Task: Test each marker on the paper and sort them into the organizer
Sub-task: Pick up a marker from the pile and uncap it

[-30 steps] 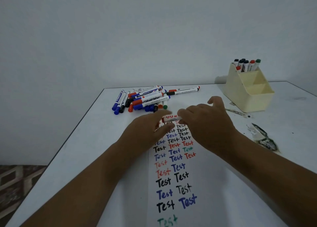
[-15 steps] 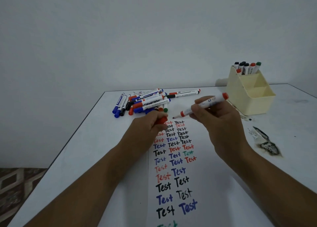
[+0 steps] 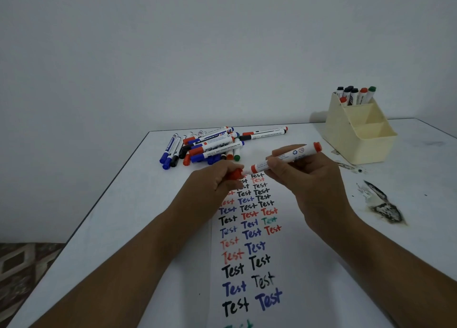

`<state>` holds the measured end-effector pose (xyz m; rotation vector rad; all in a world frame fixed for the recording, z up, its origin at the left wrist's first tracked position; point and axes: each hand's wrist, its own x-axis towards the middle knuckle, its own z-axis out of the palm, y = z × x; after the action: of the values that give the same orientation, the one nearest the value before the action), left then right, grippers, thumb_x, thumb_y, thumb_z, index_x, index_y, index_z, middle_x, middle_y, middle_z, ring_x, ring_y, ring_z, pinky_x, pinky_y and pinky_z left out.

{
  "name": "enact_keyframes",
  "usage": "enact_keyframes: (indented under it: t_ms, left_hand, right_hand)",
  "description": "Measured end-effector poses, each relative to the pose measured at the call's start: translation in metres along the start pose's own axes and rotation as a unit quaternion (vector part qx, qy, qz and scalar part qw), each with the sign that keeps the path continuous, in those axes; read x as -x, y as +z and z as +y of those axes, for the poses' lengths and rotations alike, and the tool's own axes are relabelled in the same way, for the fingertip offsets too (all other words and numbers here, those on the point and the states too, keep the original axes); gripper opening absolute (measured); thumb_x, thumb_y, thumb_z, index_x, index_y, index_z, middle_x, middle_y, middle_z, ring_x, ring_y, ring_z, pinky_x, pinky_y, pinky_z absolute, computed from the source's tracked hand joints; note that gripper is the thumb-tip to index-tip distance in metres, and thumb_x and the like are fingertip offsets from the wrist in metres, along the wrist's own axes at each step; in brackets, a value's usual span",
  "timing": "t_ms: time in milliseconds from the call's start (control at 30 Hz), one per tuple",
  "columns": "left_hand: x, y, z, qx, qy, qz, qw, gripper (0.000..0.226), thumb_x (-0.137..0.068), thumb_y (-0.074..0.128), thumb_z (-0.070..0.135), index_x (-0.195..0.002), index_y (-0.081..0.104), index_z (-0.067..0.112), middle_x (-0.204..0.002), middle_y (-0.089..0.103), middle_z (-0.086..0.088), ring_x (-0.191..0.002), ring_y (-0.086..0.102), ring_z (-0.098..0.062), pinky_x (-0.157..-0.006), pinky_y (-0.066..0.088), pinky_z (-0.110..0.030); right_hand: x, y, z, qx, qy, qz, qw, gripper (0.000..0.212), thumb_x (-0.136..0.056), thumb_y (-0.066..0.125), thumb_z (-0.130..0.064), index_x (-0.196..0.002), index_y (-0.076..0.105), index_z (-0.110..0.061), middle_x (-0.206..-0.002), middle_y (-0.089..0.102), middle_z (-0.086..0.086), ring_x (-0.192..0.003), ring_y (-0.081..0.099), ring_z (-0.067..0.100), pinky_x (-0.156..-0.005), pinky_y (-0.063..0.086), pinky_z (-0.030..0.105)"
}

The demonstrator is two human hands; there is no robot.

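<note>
Head view, the only one here: the right hand (image 3: 306, 176) pinches a red marker (image 3: 284, 158) by its barrel, tip aimed down-left over the far end of the paper (image 3: 291, 261), probably so it can write the next "Test" up there. The left hand (image 3: 215, 181) is curled round the red cap (image 3: 236, 173), right at the tip, handy for recapping. The loose marker pile (image 3: 210, 147) sits near the table's far edge; the organizer (image 3: 358, 134) stands toward the far right corner, with tested markers upright in its back slot. Compared with half a second ago, tip and cap have come closer together, almost touching now.
</note>
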<state>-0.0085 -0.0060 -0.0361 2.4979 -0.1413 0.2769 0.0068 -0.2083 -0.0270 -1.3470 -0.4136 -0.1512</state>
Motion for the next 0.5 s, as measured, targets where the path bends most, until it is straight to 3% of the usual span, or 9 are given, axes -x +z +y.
enact_keyframes:
  t_ms: [267,500]
  left_hand:
    - [0.0009,-0.003,0.0069,-0.037,0.021,-0.017,0.999,0.031,-0.1,0.049,0.027,-0.13,0.056,0.028,-0.101,0.054,0.013,-0.094,0.052,-0.005,-0.074,0.032,-0.004]
    - [0.0021,0.0001,0.009,0.009,0.001,-0.004,1.0,0.015,-0.1,0.047,0.025,-0.111,0.057,0.027,-0.089,0.061,0.011,-0.084,0.06,-0.007,-0.073,0.042,-0.01]
  right_hand:
    - [0.0015,0.0025,0.0031,0.052,-0.003,-0.011,0.999,0.011,-0.084,0.077,-0.008,-0.094,0.074,-0.011,-0.088,0.077,0.01,-0.087,0.075,0.028,-0.087,0.06,0.049]
    - [0.0027,0.0063,0.0083,0.108,-0.036,-0.01,0.993,0.012,-0.083,0.079,-0.013,-0.093,0.073,-0.016,-0.085,0.077,0.002,-0.083,0.075,0.022,-0.08,0.062,0.041]
